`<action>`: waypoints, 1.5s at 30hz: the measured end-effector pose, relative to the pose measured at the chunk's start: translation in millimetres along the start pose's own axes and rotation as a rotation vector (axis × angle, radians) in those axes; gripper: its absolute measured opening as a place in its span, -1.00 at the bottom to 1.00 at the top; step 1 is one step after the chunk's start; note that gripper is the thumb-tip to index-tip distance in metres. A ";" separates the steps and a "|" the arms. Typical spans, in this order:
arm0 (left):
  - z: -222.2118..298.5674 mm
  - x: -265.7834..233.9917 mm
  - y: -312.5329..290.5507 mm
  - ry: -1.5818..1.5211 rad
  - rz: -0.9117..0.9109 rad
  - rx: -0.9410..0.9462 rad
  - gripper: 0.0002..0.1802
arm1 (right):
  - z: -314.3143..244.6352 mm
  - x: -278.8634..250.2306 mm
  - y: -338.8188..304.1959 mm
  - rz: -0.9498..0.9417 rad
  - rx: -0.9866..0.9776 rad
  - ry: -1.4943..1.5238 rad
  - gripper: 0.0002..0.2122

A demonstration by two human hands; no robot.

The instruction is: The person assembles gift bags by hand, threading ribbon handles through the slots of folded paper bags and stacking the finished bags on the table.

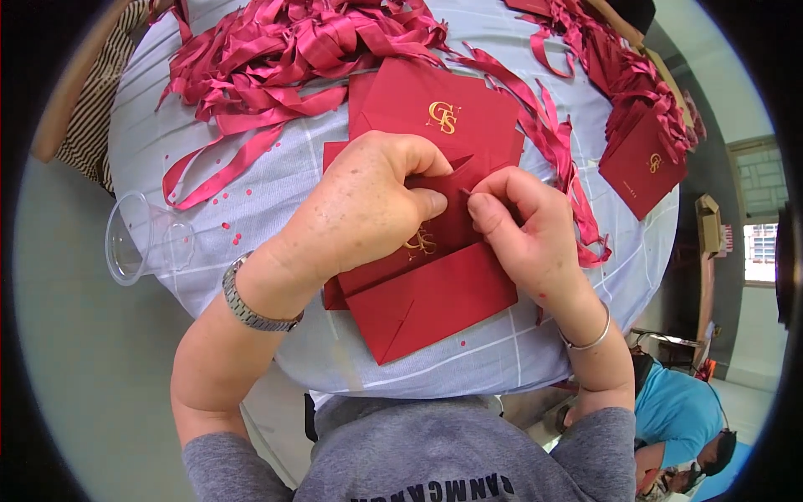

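A dark red folded paper bag [435, 305] with a gold print lies in front of me, its folded bottom toward my body. My left hand [364, 205], with a metal watch at the wrist, is closed on the bag's upper edge, thumb and index finger at a small gap there. Beside it, my right hand [531, 222] pinches at the same edge; a tiny dark red tip shows at its fingertips, too small to name. More flat red paper bags [489, 113] are stacked just beyond and underneath.
Heaped red ribbons [293, 46] cover the far left, with loose ribbons [556, 138] at the right. Ribboned red bags [644, 167] lie at the far right. A clear plastic cup [130, 238] lies on its side among red dots. Other people sit nearby.
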State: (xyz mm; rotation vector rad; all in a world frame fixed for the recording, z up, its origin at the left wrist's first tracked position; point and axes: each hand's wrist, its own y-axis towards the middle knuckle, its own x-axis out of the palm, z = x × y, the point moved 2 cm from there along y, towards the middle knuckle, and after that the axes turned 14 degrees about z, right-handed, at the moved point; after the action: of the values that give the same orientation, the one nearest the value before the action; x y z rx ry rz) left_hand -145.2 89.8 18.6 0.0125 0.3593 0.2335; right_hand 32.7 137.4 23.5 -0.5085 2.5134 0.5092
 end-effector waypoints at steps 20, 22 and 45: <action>-1.3 1.7 -1.5 0.136 0.030 0.074 -0.81 | -5.7 4.5 1.8 0.040 0.044 -0.009 -0.90; -1.6 2.4 -2.0 0.150 0.032 0.080 -0.81 | -7.1 4.6 1.2 0.048 -0.001 -0.046 -0.91; -1.3 3.8 -4.8 0.153 0.176 0.186 -0.79 | -6.5 -3.9 8.5 -0.005 -0.153 -0.084 -0.93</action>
State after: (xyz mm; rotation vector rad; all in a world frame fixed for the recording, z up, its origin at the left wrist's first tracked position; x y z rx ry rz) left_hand -141.2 85.9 15.8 0.2114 0.5322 0.3756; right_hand 29.3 142.8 32.9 -0.5384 2.4044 0.7105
